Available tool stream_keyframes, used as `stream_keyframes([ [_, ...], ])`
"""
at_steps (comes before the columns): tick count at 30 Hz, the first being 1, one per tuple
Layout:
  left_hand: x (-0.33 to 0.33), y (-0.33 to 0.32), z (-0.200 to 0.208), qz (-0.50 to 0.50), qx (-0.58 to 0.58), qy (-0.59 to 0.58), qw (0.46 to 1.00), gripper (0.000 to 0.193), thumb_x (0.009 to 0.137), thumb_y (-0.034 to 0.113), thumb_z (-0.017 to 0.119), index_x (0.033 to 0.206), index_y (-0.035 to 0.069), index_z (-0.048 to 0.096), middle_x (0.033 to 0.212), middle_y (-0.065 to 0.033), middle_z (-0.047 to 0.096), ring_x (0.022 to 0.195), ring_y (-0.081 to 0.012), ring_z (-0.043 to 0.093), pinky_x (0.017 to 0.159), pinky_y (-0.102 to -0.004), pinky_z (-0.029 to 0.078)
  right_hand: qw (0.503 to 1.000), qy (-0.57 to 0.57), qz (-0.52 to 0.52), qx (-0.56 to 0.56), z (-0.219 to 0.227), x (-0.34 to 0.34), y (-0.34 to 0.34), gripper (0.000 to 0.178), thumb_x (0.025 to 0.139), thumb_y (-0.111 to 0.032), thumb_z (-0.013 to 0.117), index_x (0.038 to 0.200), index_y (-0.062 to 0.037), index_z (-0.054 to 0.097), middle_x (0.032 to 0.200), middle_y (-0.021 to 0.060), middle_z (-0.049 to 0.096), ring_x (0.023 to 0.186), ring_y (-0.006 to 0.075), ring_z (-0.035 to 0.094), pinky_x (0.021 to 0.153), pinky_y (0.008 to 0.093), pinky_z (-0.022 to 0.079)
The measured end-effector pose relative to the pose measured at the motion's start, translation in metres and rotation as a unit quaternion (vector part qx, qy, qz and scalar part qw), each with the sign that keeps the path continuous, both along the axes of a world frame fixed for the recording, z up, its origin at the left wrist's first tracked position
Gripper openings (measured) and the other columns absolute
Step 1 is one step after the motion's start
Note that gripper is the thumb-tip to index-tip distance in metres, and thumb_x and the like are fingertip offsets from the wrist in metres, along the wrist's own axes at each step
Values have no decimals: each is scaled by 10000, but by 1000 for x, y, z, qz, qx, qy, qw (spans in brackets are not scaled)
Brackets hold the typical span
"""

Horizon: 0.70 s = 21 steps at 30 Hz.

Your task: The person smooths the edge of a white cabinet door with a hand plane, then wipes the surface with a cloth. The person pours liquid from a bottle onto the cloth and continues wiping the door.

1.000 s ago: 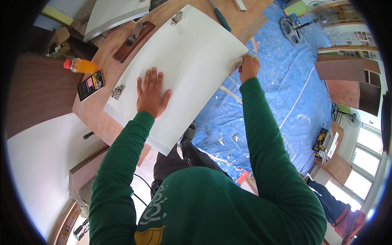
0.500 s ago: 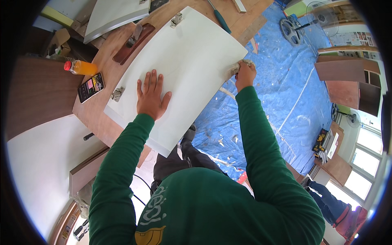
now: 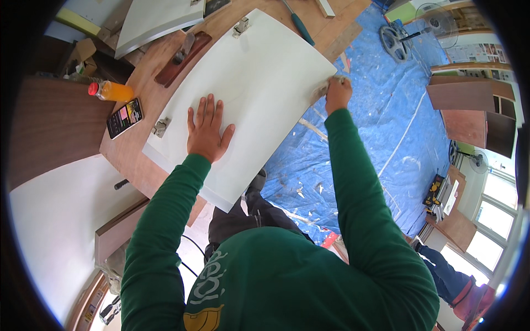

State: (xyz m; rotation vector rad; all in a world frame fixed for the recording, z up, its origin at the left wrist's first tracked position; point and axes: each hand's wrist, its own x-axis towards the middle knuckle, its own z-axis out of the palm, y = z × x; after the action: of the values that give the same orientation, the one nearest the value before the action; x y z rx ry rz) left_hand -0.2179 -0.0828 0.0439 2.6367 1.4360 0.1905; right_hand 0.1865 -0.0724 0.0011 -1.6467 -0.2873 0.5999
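A white cabinet door (image 3: 265, 83) lies flat on the wooden worktable, with metal hinges (image 3: 241, 26) along its left side. Fingers spread, my left hand (image 3: 208, 128) rests flat on the door's lower left part. At the door's right edge, my right hand (image 3: 339, 95) is closed round what looks like a crumpled beige rag (image 3: 320, 91). That rag is smeared by motion and partly hidden by the fingers.
Left of the door are a wooden hand plane (image 3: 181, 59), a phone (image 3: 125, 118) and a bottle of orange drink (image 3: 110, 91). A green-handled tool (image 3: 302, 30) lies beyond. Blue sheeting (image 3: 364, 143) covers the floor; fans (image 3: 436, 23) stand right. Another person's legs (image 3: 444, 270) show lower right.
My right hand has shifted slightly right and up along the door's edge with the rag. The left hand stays in place on the door.
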Motion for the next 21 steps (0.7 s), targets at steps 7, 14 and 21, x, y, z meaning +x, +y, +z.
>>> stream_keyframes([
  [7, 0, 0, -1, 4, -5, 3, 1000, 703, 1039, 476, 449, 1606, 74, 344, 1706, -149, 245, 1583, -330, 185, 1269, -583, 79, 999, -25, 27, -31, 3, 16, 7, 136, 846, -80, 671, 961, -10, 656, 825, 61, 639, 670, 156, 540, 594, 354, 445],
  [14, 2, 1, 1, -2, -2, 1, 1000, 710, 1040, 485, 440, 1609, 73, 336, 1709, -153, 234, 1587, -332, 172, 1270, -579, 73, 994, -59, 74, -53, -2, 28, 2, 129, 861, -111, 707, 963, -58, 648, 696, 35, 591, 456, 133, 469, 396, 305, 349],
  [21, 0, 2, 1, 3, -7, 16, 1000, 709, 1042, 488, 434, 1609, 73, 336, 1708, -160, 234, 1587, -335, 173, 1271, -581, 79, 992, -67, 85, -70, 5, 15, 2, 119, 866, -119, 690, 961, -57, 652, 679, 30, 570, 448, 140, 460, 396, 309, 344],
])
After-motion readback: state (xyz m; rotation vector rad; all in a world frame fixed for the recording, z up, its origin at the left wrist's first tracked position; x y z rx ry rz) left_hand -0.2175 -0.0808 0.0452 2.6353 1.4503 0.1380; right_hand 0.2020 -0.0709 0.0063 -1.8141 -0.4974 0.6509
